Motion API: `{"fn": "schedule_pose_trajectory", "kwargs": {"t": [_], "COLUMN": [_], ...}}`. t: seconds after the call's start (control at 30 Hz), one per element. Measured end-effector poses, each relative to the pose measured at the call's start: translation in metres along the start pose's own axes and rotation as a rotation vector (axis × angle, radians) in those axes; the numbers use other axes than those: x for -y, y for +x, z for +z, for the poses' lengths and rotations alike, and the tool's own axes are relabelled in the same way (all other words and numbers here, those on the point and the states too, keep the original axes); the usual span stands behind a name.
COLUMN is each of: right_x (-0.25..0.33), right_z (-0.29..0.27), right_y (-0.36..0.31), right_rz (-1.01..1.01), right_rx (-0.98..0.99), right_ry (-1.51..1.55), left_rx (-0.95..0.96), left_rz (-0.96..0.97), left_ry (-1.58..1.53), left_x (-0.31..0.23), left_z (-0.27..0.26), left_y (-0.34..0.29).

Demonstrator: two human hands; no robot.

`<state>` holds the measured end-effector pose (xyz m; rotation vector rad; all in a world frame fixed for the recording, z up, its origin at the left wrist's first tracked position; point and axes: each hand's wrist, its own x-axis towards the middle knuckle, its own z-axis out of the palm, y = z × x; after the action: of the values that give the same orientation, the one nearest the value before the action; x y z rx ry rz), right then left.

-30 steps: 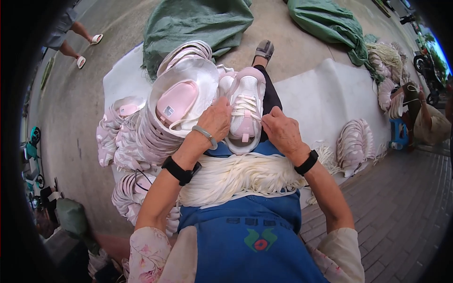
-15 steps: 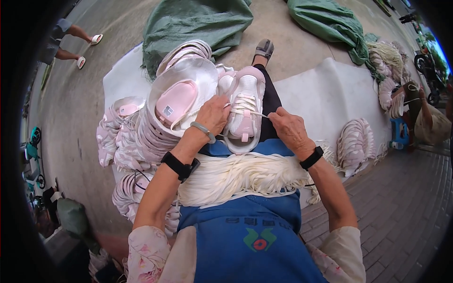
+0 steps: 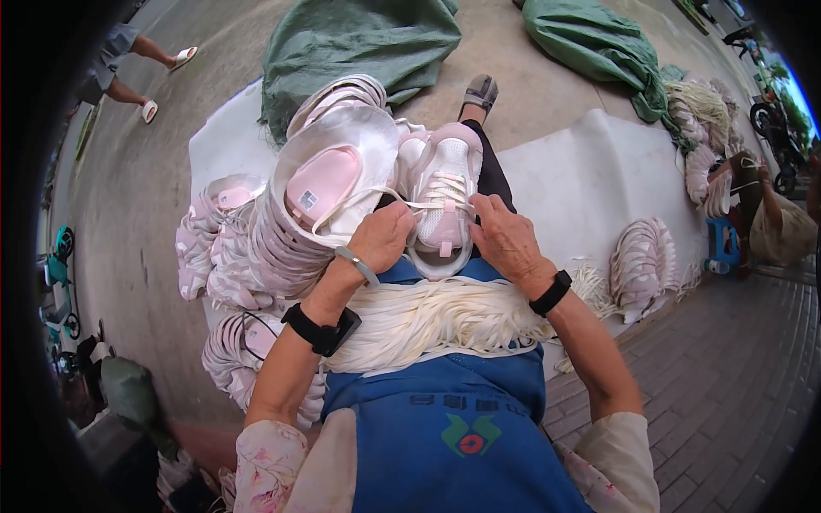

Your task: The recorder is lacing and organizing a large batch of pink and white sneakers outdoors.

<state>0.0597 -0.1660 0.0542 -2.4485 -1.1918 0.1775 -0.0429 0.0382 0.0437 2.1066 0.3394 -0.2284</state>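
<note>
A white and pink sneaker [image 3: 446, 162] rests across my lap, toe pointing away, with cream lace [image 3: 445, 186] threaded through its lower eyelets. My left hand [image 3: 379, 235] is closed at the shoe's left side, pinching a lace end that loops out from the eyelets. At the opposite edge, my right hand [image 3: 508, 238] is closed with its fingertips against the eyelet row; what they pinch is hidden. A thick bundle of cream laces [image 3: 436, 321] lies over my blue apron [image 3: 428, 410], just below the shoe.
Stacked pink and white shoe uppers [image 3: 286, 248] stand close on my left, the front one showing a pink insole [image 3: 323, 184]. More uppers [image 3: 643, 267] lie on the white sheet [image 3: 573, 171] at right. Green sacks [image 3: 359, 60] lie ahead. A person's legs [image 3: 141, 77] are at far left.
My right hand has moved left, from pulling a lace taut to the shoe's edge. My left hand has come slightly down and left, with lace now stretching left from the shoe.
</note>
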Motion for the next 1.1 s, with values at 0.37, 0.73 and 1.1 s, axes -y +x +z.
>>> {"fn": "schedule_pose_trajectory", "kwargs": {"t": [0.37,0.73,1.1], "right_x": [-0.012,-0.047,0.026], "right_z": [0.01,0.0,0.007], "right_y": [0.015,0.024,0.019], "right_rz": [0.093,0.288,-0.086], "right_rx": [0.084,0.16,0.069], "right_ry": [0.276,0.262,0.401], "left_rx": [-0.137,-0.172,-0.138], "left_rz": [0.047,0.067,0.05], "left_ry": [0.261,0.245,0.051], "left_x": [0.002,0.008,0.006], "left_z": [0.008,0.005,0.0], "left_y": [-0.001,0.015,0.025]}}
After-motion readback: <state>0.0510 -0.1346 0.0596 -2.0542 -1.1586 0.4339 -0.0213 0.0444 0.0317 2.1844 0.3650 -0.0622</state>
